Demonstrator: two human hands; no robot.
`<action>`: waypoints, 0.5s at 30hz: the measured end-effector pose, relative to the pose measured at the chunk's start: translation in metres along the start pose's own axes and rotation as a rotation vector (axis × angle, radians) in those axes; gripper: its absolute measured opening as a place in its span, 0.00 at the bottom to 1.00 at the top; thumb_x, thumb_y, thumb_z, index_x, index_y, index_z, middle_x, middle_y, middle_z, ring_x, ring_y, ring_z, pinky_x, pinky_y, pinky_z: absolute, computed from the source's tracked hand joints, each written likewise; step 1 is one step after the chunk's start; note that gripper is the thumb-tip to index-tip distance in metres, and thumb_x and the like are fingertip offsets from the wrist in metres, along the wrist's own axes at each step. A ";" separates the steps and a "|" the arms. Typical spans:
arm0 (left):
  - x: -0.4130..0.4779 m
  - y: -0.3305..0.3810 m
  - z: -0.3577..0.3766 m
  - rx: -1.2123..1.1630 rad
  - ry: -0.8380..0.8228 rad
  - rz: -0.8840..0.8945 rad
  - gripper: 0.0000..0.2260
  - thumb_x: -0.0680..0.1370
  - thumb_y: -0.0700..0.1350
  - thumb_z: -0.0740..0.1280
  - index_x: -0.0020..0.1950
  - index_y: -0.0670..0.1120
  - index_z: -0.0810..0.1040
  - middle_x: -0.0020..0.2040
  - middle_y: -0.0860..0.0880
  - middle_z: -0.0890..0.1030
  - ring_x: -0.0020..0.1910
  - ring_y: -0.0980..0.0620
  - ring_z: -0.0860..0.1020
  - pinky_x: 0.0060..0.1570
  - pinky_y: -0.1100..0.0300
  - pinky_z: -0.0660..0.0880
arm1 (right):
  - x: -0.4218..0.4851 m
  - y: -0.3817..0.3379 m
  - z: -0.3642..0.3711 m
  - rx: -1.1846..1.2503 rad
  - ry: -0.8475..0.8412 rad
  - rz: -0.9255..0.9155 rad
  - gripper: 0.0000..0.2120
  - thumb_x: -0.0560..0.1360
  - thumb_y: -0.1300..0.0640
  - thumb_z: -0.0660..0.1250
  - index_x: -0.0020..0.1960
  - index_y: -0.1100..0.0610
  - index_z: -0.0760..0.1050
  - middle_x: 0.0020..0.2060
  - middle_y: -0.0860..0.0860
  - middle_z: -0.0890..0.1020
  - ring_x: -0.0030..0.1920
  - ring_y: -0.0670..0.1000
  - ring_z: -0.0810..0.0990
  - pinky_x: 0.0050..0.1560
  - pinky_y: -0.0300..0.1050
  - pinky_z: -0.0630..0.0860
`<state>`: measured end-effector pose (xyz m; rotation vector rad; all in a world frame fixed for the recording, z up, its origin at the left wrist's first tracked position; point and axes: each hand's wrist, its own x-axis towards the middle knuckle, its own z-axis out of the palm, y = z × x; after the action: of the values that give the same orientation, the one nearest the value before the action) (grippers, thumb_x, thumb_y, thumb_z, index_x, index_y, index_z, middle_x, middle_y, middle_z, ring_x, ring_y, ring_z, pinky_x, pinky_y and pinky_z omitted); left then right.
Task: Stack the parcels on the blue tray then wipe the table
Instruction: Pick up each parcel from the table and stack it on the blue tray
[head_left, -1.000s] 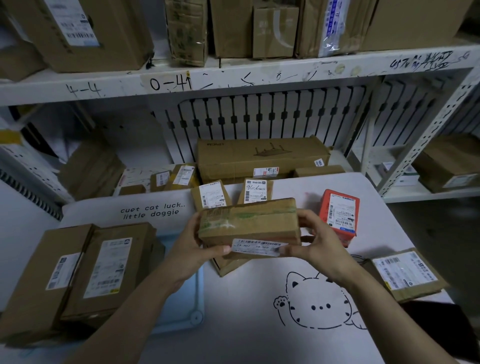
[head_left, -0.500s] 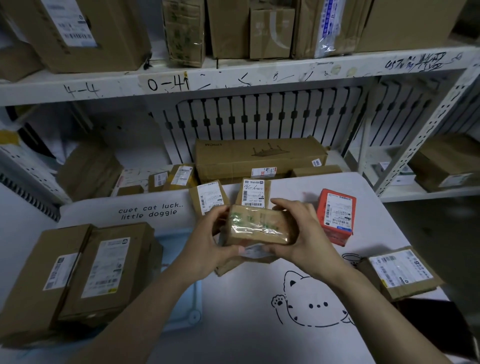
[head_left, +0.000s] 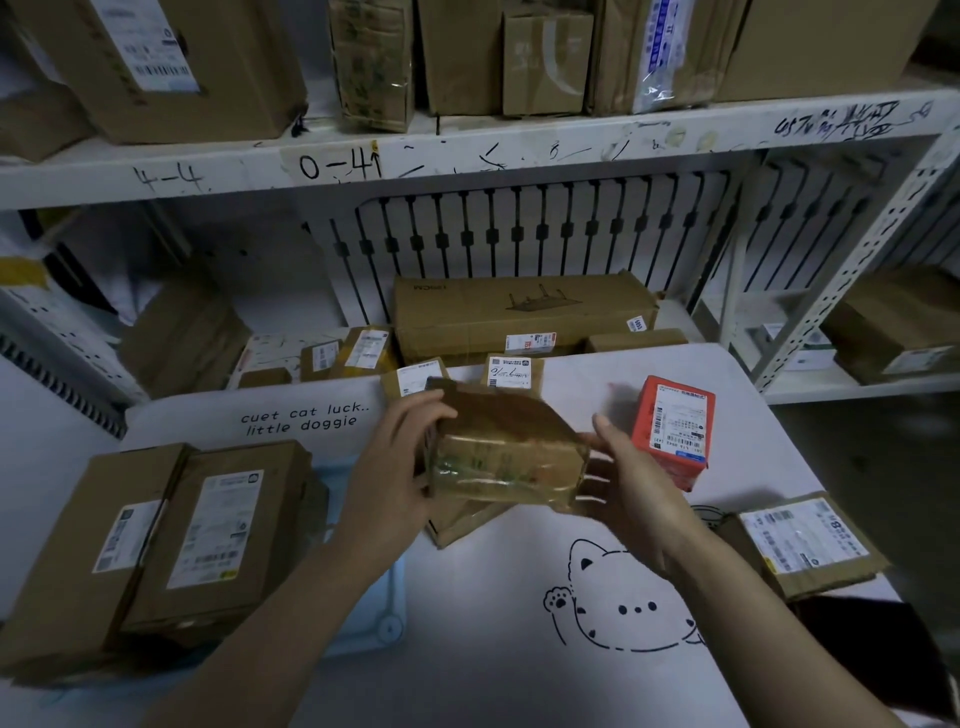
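Held parcel (head_left: 504, 457): brown, taped, glossy wrap. It is in the air over the middle of the table (head_left: 519, 686), tilted and motion-blurred, with a hand at each end.
Left hand (head_left: 395, 467): wraps the parcel's left end, fingers curled over the top edge.
Right hand (head_left: 628, 483): at the right end, fingers laid fairly straight beneath it and thumb raised, seemingly clear of the card. It reads as a prop, not a grip.
Tray (head_left: 387, 629): blue, near left. Two big boxes (head_left: 223, 530) lying side by side cover most of it, leaving only its right strip and near corner bare.
Still on the table: a low parcel (head_left: 462, 525) directly under the held one, a red box (head_left: 675, 431) upright just right of the right hand, a flat parcel (head_left: 800, 545) at the near right edge, and two small parcels (head_left: 511, 371) at the far edge.
Stage (judged): stacking under way. Wiping has not begun and no cloth is in view.
Risk, slip: the slick wrap and the one-sided grip could let the right end drop onto the low parcel if the prop gives way.
Risk, landing: the boxes' tops look uneven, so a parcel set across their seam may rock or slide off the tray.
Risk, knock: the red box stands tall and close, and a right hand pulling back could tip it.
Risk, mix-up: the small parcels lie just in front of a long box (head_left: 519, 312) on the shelving, so they are easy to overlook.
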<state>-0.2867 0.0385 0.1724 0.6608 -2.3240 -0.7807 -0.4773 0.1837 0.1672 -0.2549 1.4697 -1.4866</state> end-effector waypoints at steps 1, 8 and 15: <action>0.001 0.001 0.000 0.048 -0.001 0.052 0.24 0.68 0.48 0.73 0.61 0.54 0.68 0.68 0.53 0.70 0.67 0.51 0.70 0.62 0.57 0.71 | -0.002 -0.002 0.002 0.022 -0.040 0.040 0.19 0.82 0.45 0.59 0.58 0.59 0.79 0.48 0.60 0.86 0.46 0.57 0.85 0.46 0.53 0.81; -0.005 -0.012 0.001 0.321 -0.017 0.183 0.34 0.67 0.40 0.77 0.68 0.50 0.65 0.75 0.46 0.61 0.70 0.41 0.70 0.57 0.44 0.79 | 0.007 0.005 -0.001 0.158 -0.104 -0.014 0.14 0.80 0.60 0.61 0.44 0.56 0.85 0.40 0.53 0.84 0.39 0.52 0.81 0.42 0.49 0.75; -0.013 -0.021 0.003 0.300 -0.080 0.006 0.48 0.65 0.44 0.81 0.75 0.56 0.53 0.77 0.46 0.56 0.74 0.46 0.64 0.53 0.46 0.81 | 0.011 0.009 -0.009 0.059 -0.133 -0.111 0.23 0.67 0.59 0.66 0.62 0.56 0.80 0.50 0.54 0.84 0.50 0.53 0.80 0.55 0.50 0.74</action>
<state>-0.2744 0.0322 0.1516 0.7618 -2.5416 -0.4650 -0.4849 0.1837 0.1525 -0.3973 1.3222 -1.5680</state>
